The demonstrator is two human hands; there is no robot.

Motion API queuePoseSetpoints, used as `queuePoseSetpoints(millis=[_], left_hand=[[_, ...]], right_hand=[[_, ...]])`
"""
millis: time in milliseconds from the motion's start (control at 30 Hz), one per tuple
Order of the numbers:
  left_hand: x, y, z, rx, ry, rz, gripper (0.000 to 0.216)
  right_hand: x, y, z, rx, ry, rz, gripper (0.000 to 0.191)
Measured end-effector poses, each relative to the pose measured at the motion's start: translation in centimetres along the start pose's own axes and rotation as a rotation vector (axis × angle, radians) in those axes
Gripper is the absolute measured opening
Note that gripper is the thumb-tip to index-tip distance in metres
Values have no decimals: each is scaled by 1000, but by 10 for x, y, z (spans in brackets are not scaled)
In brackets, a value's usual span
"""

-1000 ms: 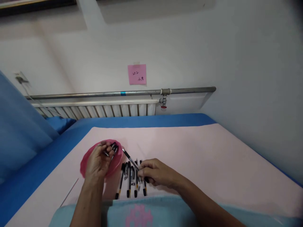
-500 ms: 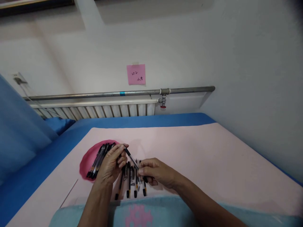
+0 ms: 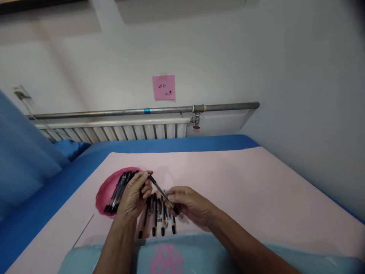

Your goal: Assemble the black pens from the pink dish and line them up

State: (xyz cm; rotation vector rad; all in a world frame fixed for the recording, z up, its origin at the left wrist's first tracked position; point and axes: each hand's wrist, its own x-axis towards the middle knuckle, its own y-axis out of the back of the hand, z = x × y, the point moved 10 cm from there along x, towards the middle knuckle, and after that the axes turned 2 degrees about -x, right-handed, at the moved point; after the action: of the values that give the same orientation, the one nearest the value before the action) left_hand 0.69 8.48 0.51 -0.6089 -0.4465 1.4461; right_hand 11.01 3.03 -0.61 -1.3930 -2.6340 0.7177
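A clear-barrelled pen (image 3: 159, 188) with black ends slants between my two hands above the table. My left hand (image 3: 136, 192) pinches its upper end between thumb and fingers. Around its lower part, near the black end, the fingers of my right hand (image 3: 189, 202) are closed. Beneath the hands lie several pens and pen parts (image 3: 154, 219), side by side and partly hidden by my fingers. Just left of my left hand, a pink dish (image 3: 102, 194) holds a bundle of black-capped pens (image 3: 118, 192).
A pale pink sheet (image 3: 242, 190) covers the blue surface (image 3: 171, 144). Toward the left lies a thin white stick (image 3: 82, 231). A light blue cloth (image 3: 211, 255) runs along the near edge. Behind stand a radiator (image 3: 122, 132) and a metal pipe (image 3: 119, 113) against the wall.
The right hand's grip on the pen has shifted, and more of the pen's lower black end shows. The left hand keeps its pinch. The view has tilted slightly.
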Motion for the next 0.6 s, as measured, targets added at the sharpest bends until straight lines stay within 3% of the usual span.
queuePoseSetpoints(millis=[133, 333, 500, 600], left_hand=[[0, -1, -1, -7, 13, -10, 20], [-1, -2, 1, -4, -16, -13, 20], [0, -3, -3, 2, 9, -25, 20], [0, -1, -3, 12, 1, -10, 21]], right_hand=[[0, -12, 6, 85, -38, -92, 29], [-1, 14, -1, -57, 16, 199, 19], [-1, -6, 8, 51, -89, 22, 31], [0, 5, 1, -64, -14, 130, 23]])
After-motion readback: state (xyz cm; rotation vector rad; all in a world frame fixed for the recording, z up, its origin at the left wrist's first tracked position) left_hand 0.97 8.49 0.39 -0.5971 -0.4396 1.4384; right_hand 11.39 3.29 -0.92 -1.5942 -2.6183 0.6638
